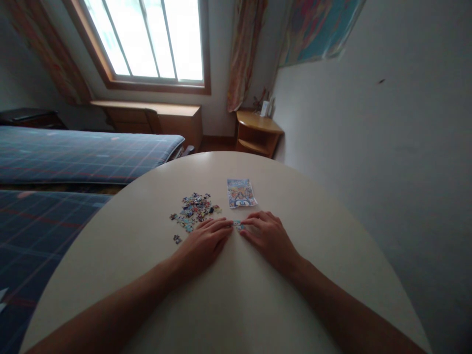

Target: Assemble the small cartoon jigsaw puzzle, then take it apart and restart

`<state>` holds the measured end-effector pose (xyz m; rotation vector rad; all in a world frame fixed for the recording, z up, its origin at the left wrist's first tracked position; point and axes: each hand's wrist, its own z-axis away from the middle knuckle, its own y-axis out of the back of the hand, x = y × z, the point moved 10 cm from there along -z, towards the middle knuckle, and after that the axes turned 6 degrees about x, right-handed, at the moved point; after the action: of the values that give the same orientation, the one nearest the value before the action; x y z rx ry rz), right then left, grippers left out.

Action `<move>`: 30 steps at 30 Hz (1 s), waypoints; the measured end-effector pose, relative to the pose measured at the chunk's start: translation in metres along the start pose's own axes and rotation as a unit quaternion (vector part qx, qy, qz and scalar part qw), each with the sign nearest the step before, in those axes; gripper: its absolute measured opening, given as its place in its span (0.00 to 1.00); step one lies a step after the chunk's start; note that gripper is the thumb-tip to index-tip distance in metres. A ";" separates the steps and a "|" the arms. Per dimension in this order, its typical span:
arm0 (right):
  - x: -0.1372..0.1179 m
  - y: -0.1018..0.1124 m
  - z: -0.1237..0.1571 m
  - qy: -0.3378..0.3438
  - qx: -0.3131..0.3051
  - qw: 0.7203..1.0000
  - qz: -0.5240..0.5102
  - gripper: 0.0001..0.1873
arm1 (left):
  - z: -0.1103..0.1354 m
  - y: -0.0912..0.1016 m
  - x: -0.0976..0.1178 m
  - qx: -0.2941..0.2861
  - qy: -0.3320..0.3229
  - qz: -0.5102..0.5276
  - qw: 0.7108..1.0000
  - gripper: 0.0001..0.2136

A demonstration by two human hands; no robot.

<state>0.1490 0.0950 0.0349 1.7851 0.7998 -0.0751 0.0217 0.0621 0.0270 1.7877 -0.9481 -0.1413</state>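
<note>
From my remote view, left hand (209, 239) and right hand (270, 238) lie palm-down, fingers loosely spread, fingertips at small pieces (237, 224) between them on the table (236, 314), below the sheet (240, 192); pinch or mere touch, I cannot tell. Uneven fingertip pressure could skew these pieces; a leftward drift of the left hand could scatter the pile (196, 207) just beside it.

Left grip (206, 242) and right grip (271, 241) touch puzzle pieces (237, 224) near a loose pile (195, 208) and printed sheet (240, 191).
</note>
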 end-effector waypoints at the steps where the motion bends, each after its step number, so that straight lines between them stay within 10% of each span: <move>1: 0.000 0.000 0.000 -0.002 0.000 1.000 0.002 0.09 | 0.000 0.000 0.001 -0.003 -0.001 0.001 1.000 0.15; 30: -0.003 -0.004 -0.001 -0.005 0.023 0.999 0.027 0.13 | 0.000 0.003 0.007 0.010 -0.017 0.004 1.000 0.15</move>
<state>0.1440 0.0951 0.0333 1.8470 0.7465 -0.0675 0.0251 0.0574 0.0321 1.8050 -0.9836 -0.1576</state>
